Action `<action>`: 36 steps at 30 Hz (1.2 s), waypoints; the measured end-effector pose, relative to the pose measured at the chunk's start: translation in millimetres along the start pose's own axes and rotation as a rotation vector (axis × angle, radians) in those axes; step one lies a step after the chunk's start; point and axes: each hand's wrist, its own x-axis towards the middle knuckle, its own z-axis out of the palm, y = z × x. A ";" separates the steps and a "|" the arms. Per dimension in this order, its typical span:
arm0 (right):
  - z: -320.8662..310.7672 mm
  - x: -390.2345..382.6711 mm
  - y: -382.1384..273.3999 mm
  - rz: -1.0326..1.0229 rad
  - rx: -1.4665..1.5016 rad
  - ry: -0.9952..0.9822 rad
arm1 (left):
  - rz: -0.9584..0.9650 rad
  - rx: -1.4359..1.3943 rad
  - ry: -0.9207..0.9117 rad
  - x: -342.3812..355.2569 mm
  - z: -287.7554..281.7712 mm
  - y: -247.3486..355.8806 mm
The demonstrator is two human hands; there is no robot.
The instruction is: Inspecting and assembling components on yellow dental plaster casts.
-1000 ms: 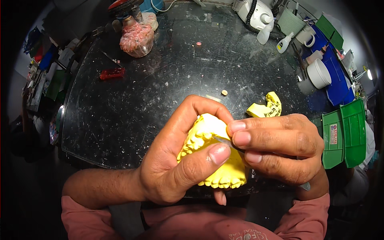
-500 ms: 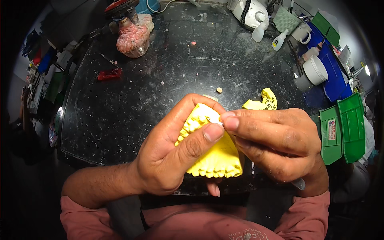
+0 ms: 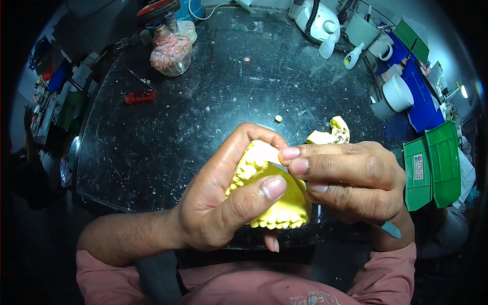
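A yellow dental cast (image 3: 284,203) with rows of moulded teeth lies tilted in my left hand (image 3: 223,193). That hand's fingers wrap behind the cast, and its thumb reaches over the front face. My right hand (image 3: 351,178) pinches a slim metal carving tool (image 3: 391,230); its flat rounded end sticks out below the palm. The thin tip meets the cast near the upper teeth, close to my left fingertips. Most of the tool's shaft is hidden inside my right hand. Just beyond that hand sits a curved yellow plaster piece (image 3: 333,136) with dark handwriting.
A small pale bit (image 3: 278,118) lies on the black table (image 3: 168,147). Far left stand a pink-crusted burner jar (image 3: 171,53) and a red block (image 3: 141,96). To the right are a white tub (image 3: 398,93), a dropper bottle (image 3: 354,56) and green bins (image 3: 432,165).
My left thumb has shifted lower, baring more of the cast. The right fingers have repositioned, so the tool's tip now shows and more of its flat end sticks out. Light looks cooler.
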 end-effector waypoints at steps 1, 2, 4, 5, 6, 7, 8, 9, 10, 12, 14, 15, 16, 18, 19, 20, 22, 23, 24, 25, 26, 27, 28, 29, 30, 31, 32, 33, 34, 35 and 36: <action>0.4 -0.5 1.5 0.004 -0.001 0.001 | -0.024 -0.010 0.017 -0.1 1.7 2.8; 1.2 -0.6 3.3 -0.030 -0.010 0.002 | -0.027 -0.011 0.014 0.4 1.2 1.8; 2.9 -0.3 4.5 -0.063 -0.021 0.006 | -0.025 -0.036 0.017 0.2 1.1 0.9; 3.6 0.4 4.0 -0.082 -0.033 0.017 | -0.026 -0.035 0.015 -0.1 1.8 1.4; 3.9 0.9 3.6 -0.101 -0.047 0.028 | -0.025 -0.038 0.012 -0.4 2.7 2.2; 5.1 -0.2 5.0 -0.101 -0.045 0.030 | -0.025 -0.041 0.013 -0.8 3.0 2.3; 6.6 -1.9 7.0 -0.138 -0.063 0.045 | -0.027 -0.040 0.014 -1.2 3.2 2.2; 7.3 -2.8 8.3 -0.175 -0.082 0.060 | -0.016 -0.008 0.022 -1.7 3.4 2.2; 7.0 -2.8 8.7 -0.175 -0.082 0.061 | -0.005 0.023 0.028 -2.1 3.3 2.2; 6.3 -2.4 9.3 -0.198 -0.121 0.029 | 0.019 0.080 0.026 -1.7 0.4 0.6; 5.5 -2.4 10.2 -0.213 -0.133 0.018 | 0.043 0.136 0.024 -1.0 -2.6 -2.6; 5.3 -2.4 10.4 -0.228 -0.145 0.007 | 0.076 0.170 0.025 -0.7 -3.9 -4.3; 4.5 -2.4 8.2 -0.227 -0.148 0.005 | 0.111 0.202 0.023 -0.3 -4.4 -5.2; 2.9 -2.2 1.3 -0.192 -0.242 -0.029 | 0.078 0.179 0.007 -0.2 -3.7 -1.8; 2.9 -2.3 0.9 -0.194 -0.239 -0.027 | 0.042 0.162 0.002 -0.8 -3.5 -0.3; 2.7 -2.6 0.6 -0.185 -0.246 -0.032 | 0.042 0.164 0.005 -1.0 -3.2 -0.8; 2.2 -2.3 -3.0 -0.177 -0.255 -0.037 | 0.040 0.169 0.040 -0.6 -3.1 -4.0; 1.5 -1.5 -7.2 -0.101 -0.217 -0.055 | 0.041 0.170 0.039 -1.3 -4.3 -5.4; 0.8 -0.7 -10.3 -0.025 -0.179 -0.072 | 0.045 0.142 0.013 -2.6 -6.1 -6.8; -0.2 -0.6 -11.8 -0.025 -0.179 -0.072 | 0.047 0.115 -0.011 -3.4 -7.2 -7.8; -1.5 -1.0 -12.9 0.051 -0.104 -0.096 | 0.047 0.115 -0.011 -3.1 -7.0 -8.4; -1.9 -1.2 -13.1 0.127 -0.029 -0.121 | 0.063 0.138 -0.006 -2.5 -6.3 -9.2; -0.8 -2.2 -10.4 0.127 -0.032 -0.120 | 0.079 0.162 -0.005 -1.1 -5.5 -9.3; 2.1 -3.7 -5.0 0.038 -0.063 -0.043 | 0.080 0.162 -0.008 -0.3 -4.5 -8.8; 4.8 -3.7 -1.7 -0.052 -0.093 0.034 | 0.078 0.107 -0.010 -0.2 -3.3 -7.9; 10.3 -2.8 -8.9 0.043 -0.015 0.079 | 0.077 0.053 -0.007 -0.8 -2.3 -7.5; 13.0 -0.8 -13.1 0.039 -0.011 0.078 | 0.078 0.055 -0.002 -1.2 -0.7 -9.9; 15.0 1.3 -16.2 0.079 0.005 0.087 | 0.113 -0.006 0.032 -1.6 1.3 -13.7; 15.9 1.7 -17.7 0.123 0.018 0.097 | 0.144 -0.068 0.062 -0.6 3.1 -14.8; 17.6 -0.1 -16.1 0.117 0.053 0.114 | -0.026 -0.132 0.059 -3.2 4.3 -2.6; 18.5 -1.6 -13.6 0.118 0.055 0.115 | -0.028 -0.133 0.060 -4.5 4.5 -0.9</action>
